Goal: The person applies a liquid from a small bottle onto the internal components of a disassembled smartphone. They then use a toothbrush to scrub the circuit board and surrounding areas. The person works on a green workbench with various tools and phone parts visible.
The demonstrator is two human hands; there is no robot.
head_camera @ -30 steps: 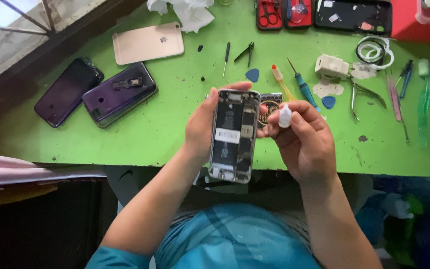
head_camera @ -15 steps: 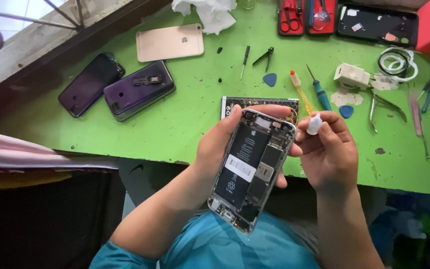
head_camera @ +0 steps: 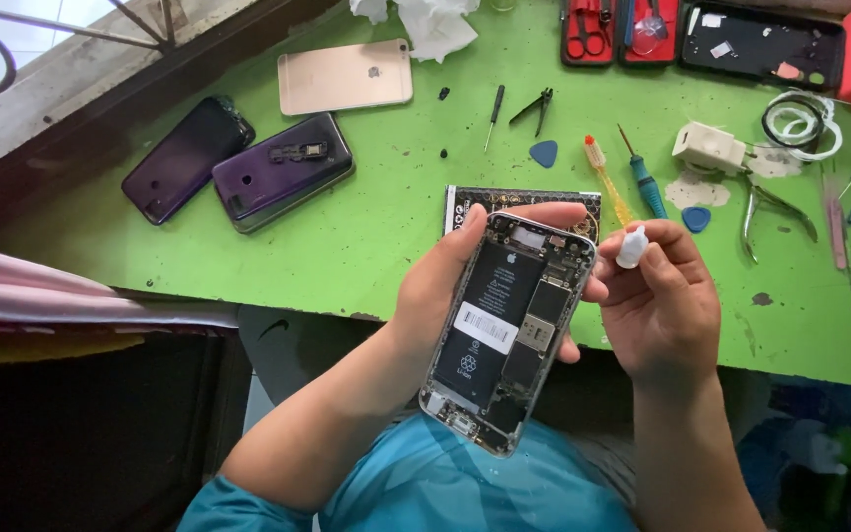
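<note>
The left hand (head_camera: 435, 296) gripped an opened phone (head_camera: 506, 330), fingers clamped around its edges; the right hand (head_camera: 657, 305) pinched 1 small white bottle (head_camera: 632, 246) beside it, above the green table (head_camera: 366, 227).

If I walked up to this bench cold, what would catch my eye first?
First, the opened phone with its insides bare, held in the left hand over the near edge of the bright green table. Beside it the right hand pinches a small white dropper bottle near the phone's top corner. Farther back lie three whole phones, two dark purple and one gold.
</note>
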